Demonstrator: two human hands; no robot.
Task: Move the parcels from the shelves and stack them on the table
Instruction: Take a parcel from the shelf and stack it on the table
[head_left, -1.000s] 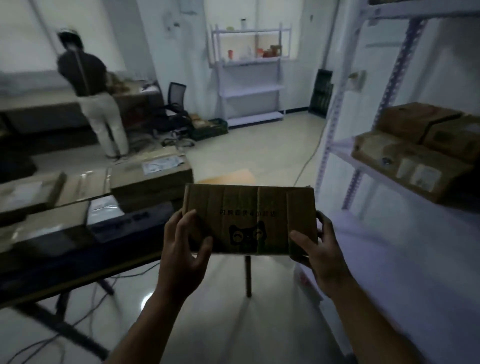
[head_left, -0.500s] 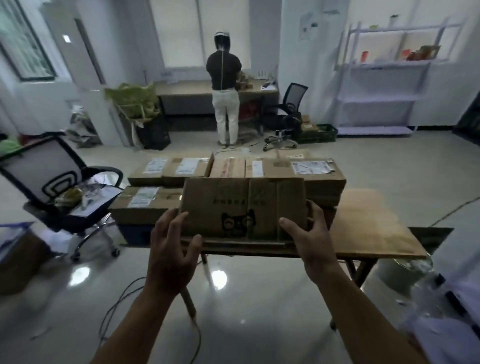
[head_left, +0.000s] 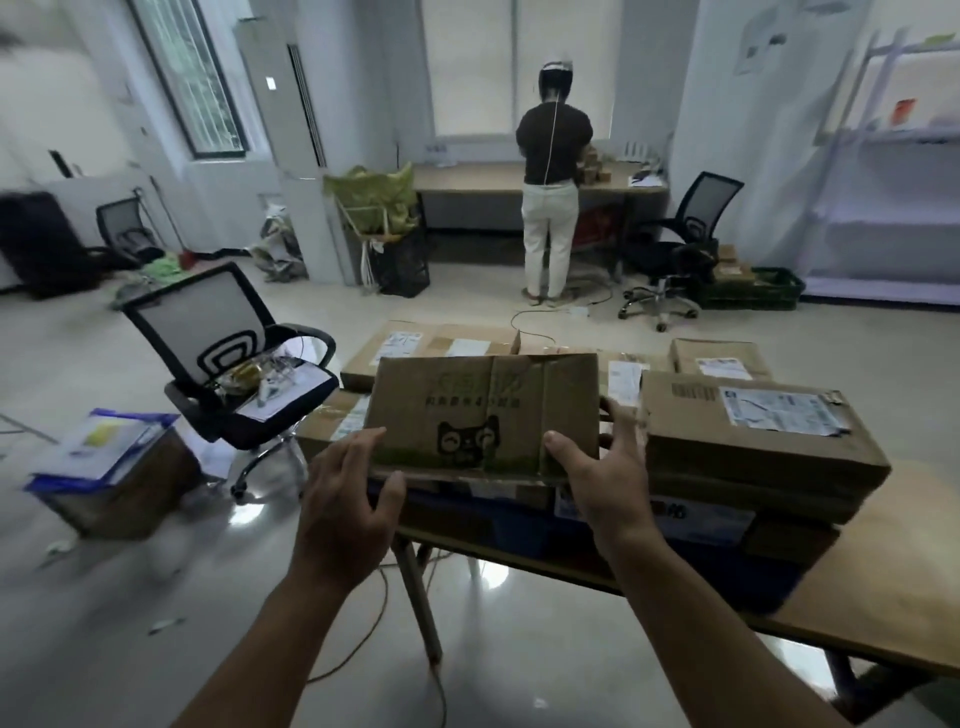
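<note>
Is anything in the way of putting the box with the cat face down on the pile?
Nothing visible is. The left hand and right hand hold the cat-face parcel right above the lower parcels on the table. Only the taller stack sits close beside the right hand, so that side looks tight.

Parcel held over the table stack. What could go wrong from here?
1. The left hand and right hand grip the cat-logo parcel only at its near corners; it might slip while being lowered.
2. The stacked parcels sit close to the front edge of the table; a nudge could push one off.
3. A cable trails on the floor underneath, a possible trip hazard.
</note>
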